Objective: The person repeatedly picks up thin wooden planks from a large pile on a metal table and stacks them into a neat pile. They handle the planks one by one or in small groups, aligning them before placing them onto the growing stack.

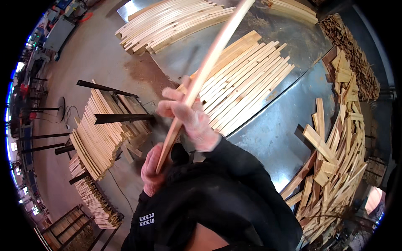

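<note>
A long pale wooden slat (209, 60) runs from near my chest up past the top of the view. My right hand (188, 117), in a thin clear glove, grips it around the middle. My left hand (153, 169), also gloved, holds its lower end close to my body. Both black sleeves come in from the bottom. Behind the slat, a fan of similar curved slats (247, 88) lies on a grey metal table (276, 138).
A second bundle of slats (167, 25) lies at the table's far end. Stacked slats (98, 138) rest on a dark metal rack to my left, above a concrete floor. A heap of short offcuts (339, 167) fills the right side. Machines stand at far left.
</note>
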### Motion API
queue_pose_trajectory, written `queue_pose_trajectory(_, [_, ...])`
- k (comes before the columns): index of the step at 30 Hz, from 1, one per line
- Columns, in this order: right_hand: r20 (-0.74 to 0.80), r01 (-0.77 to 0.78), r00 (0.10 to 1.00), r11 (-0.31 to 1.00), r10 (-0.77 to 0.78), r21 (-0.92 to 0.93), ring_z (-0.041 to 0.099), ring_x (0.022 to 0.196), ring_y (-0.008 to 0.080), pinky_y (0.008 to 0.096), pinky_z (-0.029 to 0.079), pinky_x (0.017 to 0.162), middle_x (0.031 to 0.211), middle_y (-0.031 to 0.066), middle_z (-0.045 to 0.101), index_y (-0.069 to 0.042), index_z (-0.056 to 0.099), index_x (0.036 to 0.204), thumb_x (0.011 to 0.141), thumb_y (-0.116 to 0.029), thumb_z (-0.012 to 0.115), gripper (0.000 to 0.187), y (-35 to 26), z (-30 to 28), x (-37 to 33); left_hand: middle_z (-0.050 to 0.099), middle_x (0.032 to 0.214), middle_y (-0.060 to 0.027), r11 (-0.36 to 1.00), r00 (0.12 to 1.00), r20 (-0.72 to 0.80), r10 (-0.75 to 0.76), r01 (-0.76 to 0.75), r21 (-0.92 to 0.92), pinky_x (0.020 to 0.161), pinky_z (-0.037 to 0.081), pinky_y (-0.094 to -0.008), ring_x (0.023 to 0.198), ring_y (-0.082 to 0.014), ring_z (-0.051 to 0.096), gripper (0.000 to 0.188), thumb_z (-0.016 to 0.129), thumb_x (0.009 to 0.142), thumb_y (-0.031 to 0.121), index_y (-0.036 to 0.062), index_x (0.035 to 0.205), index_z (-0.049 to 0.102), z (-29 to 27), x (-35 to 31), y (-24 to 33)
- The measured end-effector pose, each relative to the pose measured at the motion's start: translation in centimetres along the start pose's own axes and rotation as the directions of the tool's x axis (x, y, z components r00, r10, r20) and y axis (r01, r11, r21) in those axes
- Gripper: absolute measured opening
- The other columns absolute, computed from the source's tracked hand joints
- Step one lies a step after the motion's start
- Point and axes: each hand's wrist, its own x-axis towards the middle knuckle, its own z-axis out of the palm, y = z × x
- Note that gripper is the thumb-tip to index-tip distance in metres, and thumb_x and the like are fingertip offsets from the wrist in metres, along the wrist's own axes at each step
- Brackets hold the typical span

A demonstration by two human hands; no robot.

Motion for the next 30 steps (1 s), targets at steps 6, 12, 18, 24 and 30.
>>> queue_pose_trajectory(6, [0.198,-0.442,0.894,0.866,0.402,0.233,0.055,0.099,0.017,0.0306,0.048,0.085,0.113,0.008,0.05,-0.005,0.035,0.14,0.085,-0.017,0.077,0.07,8.3,14.1,-1.4,0.059,0.134,-0.0173,0.826,0.788,0.337,-0.516,0.562,-0.049,0.102,0.047,-0.0377,0.125,-0.0289,0.058,0.097,0.086,0.073,0.029,0.0118,0.153,0.033,-7.5,4.1,-2.7])
queue_pose_trajectory(12, [0.406,0.093,0.904,0.868,0.131,-0.487,0.057,0.114,0.0263,0.0361,0.045,0.101,0.126,0.0161,0.057,0.0,0.04,0.147,0.087,-0.017,0.074,0.072,12.2,15.8,0.9,0.067,0.095,-0.0049,0.547,0.617,-0.193,-0.763,0.458,-0.701,0.073,0.052,-0.0305,0.081,-0.0095,0.059,0.029,0.066,0.093,0.013,0.0031,0.12,0.059,-9.6,0.5,-17.2])
queue_pose_trajectory(18, [0.283,-0.099,0.891,0.759,0.356,-0.644,0.063,0.099,0.0218,0.0334,0.051,0.09,0.113,0.0109,0.064,0.0,0.054,0.138,0.09,-0.011,0.069,0.051,14.2,10.5,-1.1,0.066,0.111,-0.025,0.364,0.324,-0.519,-0.791,0.931,0.027,0.087,0.05,-0.0501,0.102,-0.0443,0.063,0.042,0.062,0.086,0.035,0.0023,0.111,0.06,-11.7,0.7,-44.9])
queue_pose_trajectory(24, [0.007,-0.306,0.906,0.666,0.423,-0.681,0.065,0.098,0.0195,0.0324,0.053,0.09,0.112,0.0106,0.066,-0.001,0.056,0.135,0.093,-0.01,0.064,0.043,15.0,9.8,-2.5,0.066,0.111,-0.0176,0.549,0.532,-0.388,-0.753,0.832,0.076,0.094,0.049,-0.0448,0.107,-0.0377,0.062,0.043,0.049,0.099,0.042,0.0054,0.118,0.062,-4.8,12.0,-54.7])
queue_pose_trajectory(30, [-0.043,-0.145,0.939,0.281,0.341,-0.949,0.065,0.103,0.0334,0.0403,0.053,0.089,0.112,0.0149,0.066,-0.005,0.059,0.13,0.093,-0.023,0.067,0.042,6.0,4.7,0.5,0.064,0.107,-0.0141,0.701,0.772,-0.154,-0.617,0.627,0.34,0.083,0.051,-0.0402,0.097,-0.0305,0.061,0.041,0.046,0.101,0.041,0.0052,0.118,0.057,-2.6,9.1,-59.2])
